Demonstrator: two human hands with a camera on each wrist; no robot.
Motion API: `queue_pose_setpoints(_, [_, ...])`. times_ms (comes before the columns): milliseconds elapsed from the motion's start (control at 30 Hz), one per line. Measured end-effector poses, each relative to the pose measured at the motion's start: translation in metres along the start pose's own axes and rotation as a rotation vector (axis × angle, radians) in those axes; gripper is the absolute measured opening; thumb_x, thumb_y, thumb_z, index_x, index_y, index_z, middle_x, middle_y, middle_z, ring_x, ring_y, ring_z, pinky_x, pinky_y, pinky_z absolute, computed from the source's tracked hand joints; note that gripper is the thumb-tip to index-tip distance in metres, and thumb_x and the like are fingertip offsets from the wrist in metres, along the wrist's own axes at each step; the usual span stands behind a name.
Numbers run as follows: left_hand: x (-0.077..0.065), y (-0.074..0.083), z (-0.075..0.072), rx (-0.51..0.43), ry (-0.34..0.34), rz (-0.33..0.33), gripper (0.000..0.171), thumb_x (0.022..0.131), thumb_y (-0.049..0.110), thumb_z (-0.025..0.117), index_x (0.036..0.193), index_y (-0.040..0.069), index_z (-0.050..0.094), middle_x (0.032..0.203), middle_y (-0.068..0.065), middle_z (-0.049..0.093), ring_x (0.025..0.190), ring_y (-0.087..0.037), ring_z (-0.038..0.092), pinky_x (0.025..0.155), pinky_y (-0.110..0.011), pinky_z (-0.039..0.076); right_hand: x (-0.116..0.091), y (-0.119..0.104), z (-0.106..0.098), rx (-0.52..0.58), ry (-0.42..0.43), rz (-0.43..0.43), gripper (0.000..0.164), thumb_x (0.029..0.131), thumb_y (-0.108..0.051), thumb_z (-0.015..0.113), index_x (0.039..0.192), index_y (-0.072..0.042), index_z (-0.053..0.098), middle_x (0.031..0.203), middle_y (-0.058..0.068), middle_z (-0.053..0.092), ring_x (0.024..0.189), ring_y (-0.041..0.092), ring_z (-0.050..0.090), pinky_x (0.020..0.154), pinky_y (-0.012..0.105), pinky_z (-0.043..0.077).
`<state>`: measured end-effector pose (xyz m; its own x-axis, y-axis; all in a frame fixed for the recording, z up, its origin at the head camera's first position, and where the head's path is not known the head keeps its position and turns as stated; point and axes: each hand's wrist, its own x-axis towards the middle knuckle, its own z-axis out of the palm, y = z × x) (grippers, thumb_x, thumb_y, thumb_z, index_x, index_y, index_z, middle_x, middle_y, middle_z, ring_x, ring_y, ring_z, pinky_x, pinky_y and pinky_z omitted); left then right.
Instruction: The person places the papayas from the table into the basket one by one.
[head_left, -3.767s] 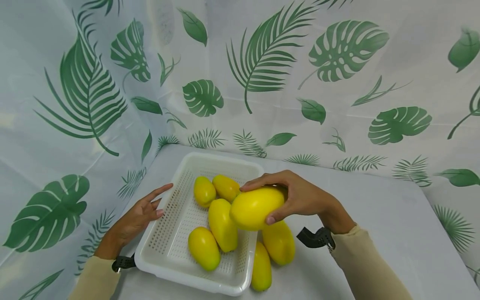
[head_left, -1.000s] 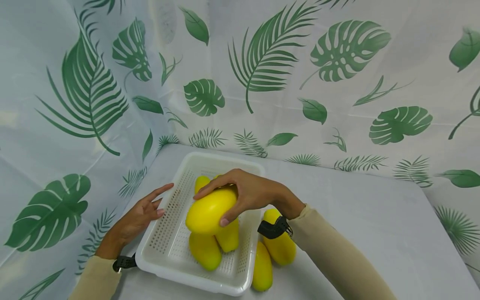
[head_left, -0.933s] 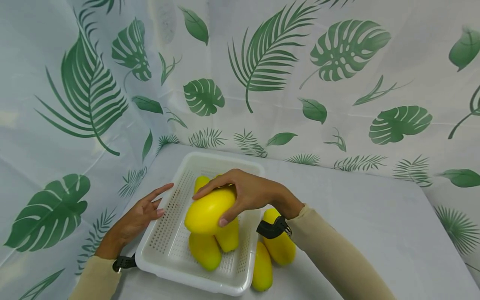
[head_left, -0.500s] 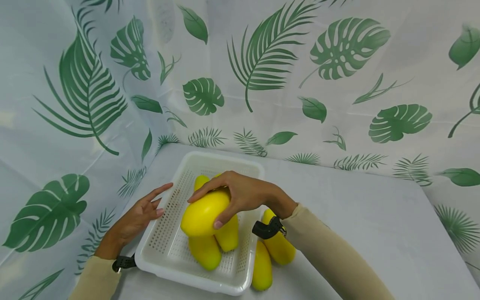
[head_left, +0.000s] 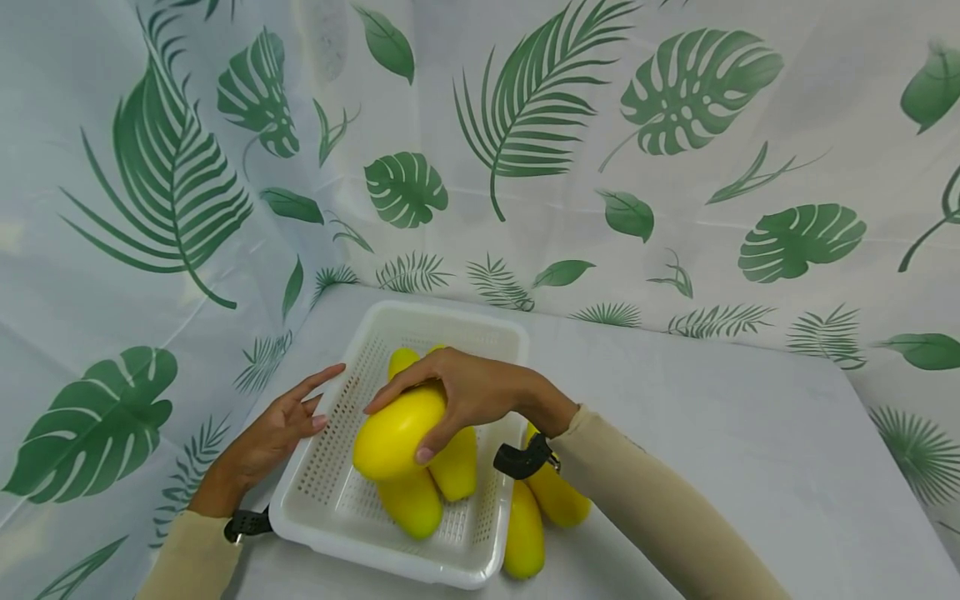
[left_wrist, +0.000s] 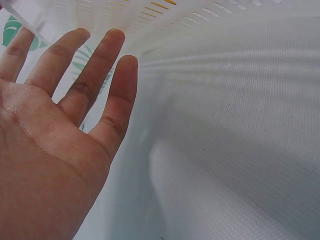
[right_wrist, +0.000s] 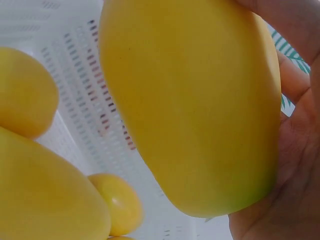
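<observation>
My right hand [head_left: 472, 392] grips a large yellow mango [head_left: 397, 433], thumb on the near side and fingers over the far side. It holds the fruit over the white perforated plastic basket [head_left: 307, 492]. In the right wrist view the held mango [right_wrist: 195, 105] has a greenish tip and hangs above other mangoes [right_wrist: 45, 190]. Inside the basket lie several mangoes, among them one near the front [head_left: 412, 504]; the held fruit and hand partly hide them. My left hand [head_left: 281, 429] rests at the basket's left rim with fingers extended, and the left wrist view shows its open palm [left_wrist: 55, 130].
Two more mangoes lie on the white cloth just right of the basket, one nearer [head_left: 523, 533] and one partly behind the right wrist strap [head_left: 562, 496]. A white curtain with green leaves [head_left: 525, 108] stands behind and to the left.
The right hand has carried its mango leftward from over the basket's right rim to over its middle, slowly in the last second. The left hand keeps its place at the rim.
</observation>
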<state>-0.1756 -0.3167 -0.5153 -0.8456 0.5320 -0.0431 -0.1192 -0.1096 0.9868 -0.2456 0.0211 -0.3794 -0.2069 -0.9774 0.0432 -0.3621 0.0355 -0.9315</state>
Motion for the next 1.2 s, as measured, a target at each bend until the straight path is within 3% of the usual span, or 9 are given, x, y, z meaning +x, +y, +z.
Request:
queue_pose_setpoints(700, [0.0,0.001,0.001,0.008,0.01,0.0,0.072,0.112,0.006,0.046,0.172,0.029,0.013,0.167,-0.001,0.045,0.132,-0.024,0.066,0.104,-0.047,0.061,0.015,0.01,0.007,-0.03,-0.027,-0.011,0.06,0.083,-0.011,0.091,0.139,-0.01,0.07,0.139,0.0,0.073,0.124,0.009,0.067,0.11,0.035,0.056])
queue_pose_setpoints(1000, [0.001,0.002,0.001,-0.004,-0.005,-0.003,0.072,0.112,0.007,0.047,0.172,0.027,0.013,0.163,-0.008,0.05,0.13,-0.027,0.066,0.102,-0.046,0.061,0.018,0.008,0.006,-0.116,0.071,0.029,0.04,0.09,-0.01,0.085,0.128,-0.012,0.075,0.124,-0.003,0.079,0.118,0.005,0.072,0.118,0.032,0.046])
queue_pose_setpoints(1200, [0.0,0.001,0.001,0.001,0.012,-0.023,0.072,0.112,0.006,0.047,0.172,0.028,0.014,0.163,-0.009,0.049,0.131,-0.029,0.066,0.102,-0.047,0.062,0.011,0.011,0.003,-0.083,0.128,-0.002,0.035,0.091,-0.006,0.082,0.125,-0.011,0.077,0.127,-0.001,0.077,0.124,0.02,0.07,0.117,0.032,0.049])
